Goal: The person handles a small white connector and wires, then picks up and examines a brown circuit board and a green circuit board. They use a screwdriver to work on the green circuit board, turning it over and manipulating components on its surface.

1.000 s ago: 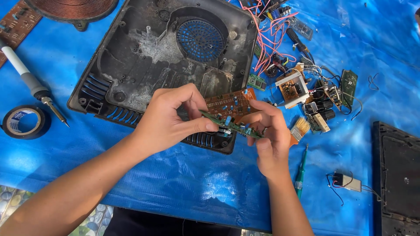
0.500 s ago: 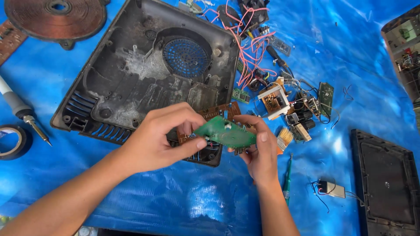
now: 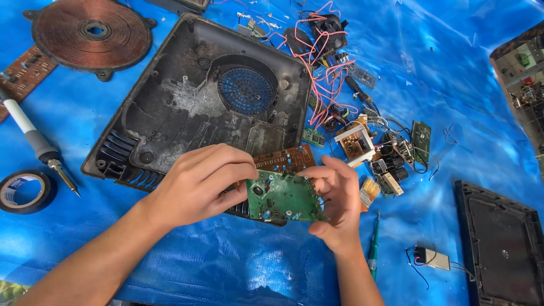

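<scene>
My left hand (image 3: 198, 184) and my right hand (image 3: 339, 201) together hold a green circuit board (image 3: 283, 197), one at each end, its component side facing up. A brown circuit board (image 3: 283, 160) sits just behind it, touching my fingers. Both boards hover over the front edge of a dusty black plastic housing (image 3: 187, 107) with a round blue fan grille (image 3: 246, 90).
A blue tarp (image 3: 442, 68) covers the surface. A copper coil (image 3: 93, 33) lies far left, a soldering iron (image 3: 39, 144) and black tape roll (image 3: 25, 191) at left. Red wires and loose electronic parts (image 3: 362, 141) sit right of the housing. A black panel (image 3: 504, 249) lies at right, a green screwdriver (image 3: 374, 243) beside my wrist.
The green board has been turned from edge-on to flat, its face now up, in both hands. The view has shifted, so more of the coil shows.
</scene>
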